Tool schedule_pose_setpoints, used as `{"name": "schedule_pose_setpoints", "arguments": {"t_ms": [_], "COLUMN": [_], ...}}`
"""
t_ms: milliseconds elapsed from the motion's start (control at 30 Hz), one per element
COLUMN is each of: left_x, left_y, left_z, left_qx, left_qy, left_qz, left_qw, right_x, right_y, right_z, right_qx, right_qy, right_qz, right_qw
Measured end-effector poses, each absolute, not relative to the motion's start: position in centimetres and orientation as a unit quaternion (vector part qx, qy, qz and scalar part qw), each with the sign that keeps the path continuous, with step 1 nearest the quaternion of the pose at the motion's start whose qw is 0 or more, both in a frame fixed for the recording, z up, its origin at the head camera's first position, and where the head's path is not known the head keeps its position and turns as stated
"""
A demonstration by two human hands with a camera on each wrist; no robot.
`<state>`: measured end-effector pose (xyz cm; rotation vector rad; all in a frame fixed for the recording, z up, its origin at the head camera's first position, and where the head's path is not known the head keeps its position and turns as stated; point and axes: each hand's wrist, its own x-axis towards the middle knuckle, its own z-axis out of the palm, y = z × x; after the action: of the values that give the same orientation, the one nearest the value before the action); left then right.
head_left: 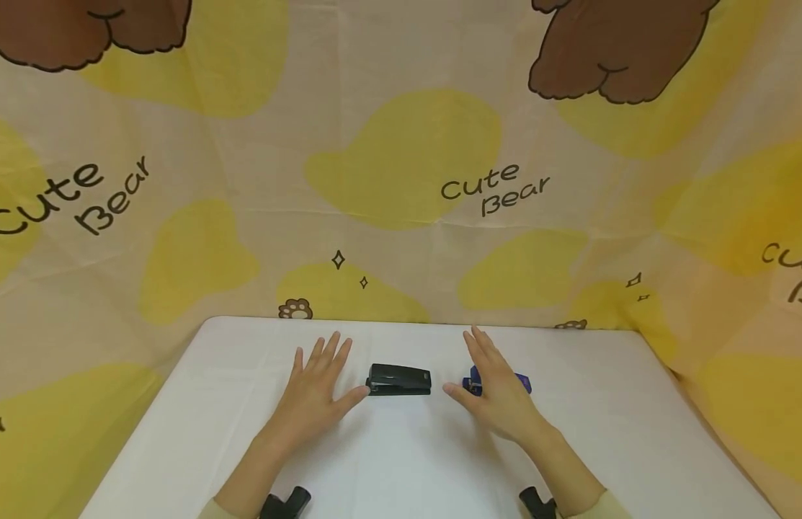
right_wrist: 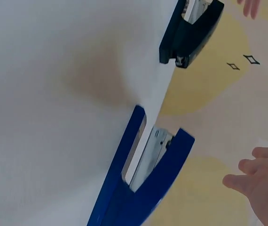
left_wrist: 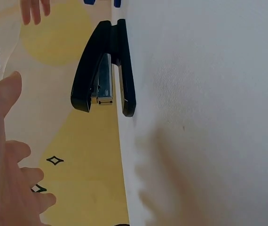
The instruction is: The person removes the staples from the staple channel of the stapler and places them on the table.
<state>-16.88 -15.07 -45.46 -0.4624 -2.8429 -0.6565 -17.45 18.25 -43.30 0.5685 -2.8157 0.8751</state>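
A black stapler [head_left: 399, 380] lies on the white table, and in the left wrist view the stapler [left_wrist: 83, 75] shows its metal magazine between top arm and base. Just left of it is my left hand [head_left: 315, 404], fingers spread and holding nothing; in the head view the thumb tip overlaps the stapler's end, and contact cannot be told. My right hand [head_left: 504, 400] hovers with straight fingers above a blue stapler [head_left: 524, 382], partly hiding it in the head view. The right wrist view shows this blue stapler [right_wrist: 164, 176] with nothing gripping it.
The white table [head_left: 180, 404] ends at a back edge against a yellow and beige printed cloth [head_left: 401, 158]. Black wrist mounts [head_left: 287, 502] show at both wrists. Soft hand shadows fall on the tabletop.
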Motion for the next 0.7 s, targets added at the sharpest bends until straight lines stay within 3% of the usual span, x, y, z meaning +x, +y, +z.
{"name": "schedule_pose_setpoints", "arguments": {"t_ms": [700], "left_x": [-18.0], "left_y": [-13.1], "left_z": [-46.1], "left_qx": [-0.17], "left_qy": [-0.952], "left_qz": [-0.25], "left_qw": [0.056], "right_x": [-18.3], "right_y": [13.7], "right_z": [-45.6], "right_qx": [0.156], "right_qy": [-0.905], "right_qz": [0.393], "right_qw": [-0.032]}}
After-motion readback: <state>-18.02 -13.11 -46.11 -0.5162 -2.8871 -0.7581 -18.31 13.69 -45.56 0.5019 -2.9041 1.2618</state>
